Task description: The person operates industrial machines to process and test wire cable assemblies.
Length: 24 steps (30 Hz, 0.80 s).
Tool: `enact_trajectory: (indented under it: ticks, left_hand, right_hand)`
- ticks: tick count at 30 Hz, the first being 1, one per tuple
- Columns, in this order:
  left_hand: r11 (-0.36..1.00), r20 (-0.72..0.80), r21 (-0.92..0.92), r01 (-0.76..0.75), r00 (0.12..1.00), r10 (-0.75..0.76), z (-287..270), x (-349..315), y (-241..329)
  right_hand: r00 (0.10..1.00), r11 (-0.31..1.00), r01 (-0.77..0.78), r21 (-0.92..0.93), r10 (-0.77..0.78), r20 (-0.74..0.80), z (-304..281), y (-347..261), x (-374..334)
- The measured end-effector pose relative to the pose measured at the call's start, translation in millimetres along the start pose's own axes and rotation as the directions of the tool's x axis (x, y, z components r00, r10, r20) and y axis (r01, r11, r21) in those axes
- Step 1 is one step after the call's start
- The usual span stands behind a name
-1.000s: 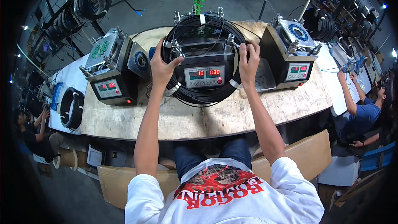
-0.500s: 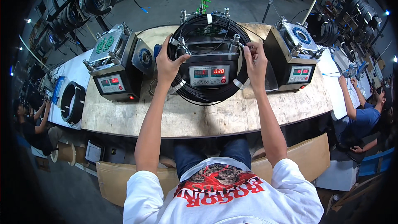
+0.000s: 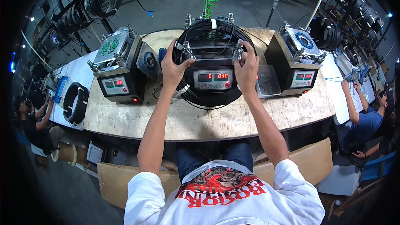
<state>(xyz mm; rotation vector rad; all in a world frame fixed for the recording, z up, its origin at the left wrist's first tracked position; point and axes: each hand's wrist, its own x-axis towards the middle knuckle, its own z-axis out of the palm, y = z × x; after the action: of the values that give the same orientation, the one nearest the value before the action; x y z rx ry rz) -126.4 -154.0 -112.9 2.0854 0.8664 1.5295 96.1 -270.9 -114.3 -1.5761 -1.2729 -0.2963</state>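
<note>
A coil of black cable (image 3: 212, 102), smooth and many-stranded, forms a large loop around the front of the middle machine (image 3: 214, 63), bound by white bands (image 3: 214, 24). The machine is a dark box with shiny metal edges, red digits on its pale front panel and metal posts at its upper corners. It stands on a pale wooden surface (image 3: 166, 118), its grain worn and stained.

The left hand (image 3: 171, 68) lies at the coil's left side, thumb spread wide from the fingers and pointing toward the left front post (image 3: 188, 50); I cannot tell how firmly it grips. The right hand (image 3: 246, 68) bends its fingers about the right front post (image 3: 238, 50), pinching the shiny metal with the thumb low beside it.

To the right, a shallow metal tray (image 3: 268, 81) lies beside a boxy machine (image 3: 283, 58) topped by a plate with a blue ring of small pieces (image 3: 304, 41). The left machine (image 3: 118, 75) carries a plate of green pieces (image 3: 109, 46).

Half a second ago the right hand was farther out, at the coil's right rim; now it has come inward onto the post, uncovering more of the tray. The left hand keeps its place, and the middle machine's digits have changed.
</note>
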Motion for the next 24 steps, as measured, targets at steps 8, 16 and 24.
enact_trajectory:
  ticks: [8, 16, 24]
  left_hand:
    - [0.999, -0.014, -0.017, -0.029, 0.999, 0.029, 2.7, -1.3, -9.9]
    - [0.999, -0.004, -0.040, 0.016, 1.000, -0.016, -3.9, -3.1, -11.9]
    - [1.000, -0.026, -0.019, -0.022, 0.999, 0.021, 0.5, -2.6, -20.0]
  right_hand:
    - [0.979, 0.996, 0.003, 0.089, -0.021, 0.203, -33.3, -25.8, 29.4]
    - [0.904, 0.962, 0.223, 0.161, -0.265, 0.335, 30.8, -10.2, 194.8]
    - [0.493, 0.931, 0.337, -0.141, -0.047, 0.869, 102.3, 20.7, 238.5]
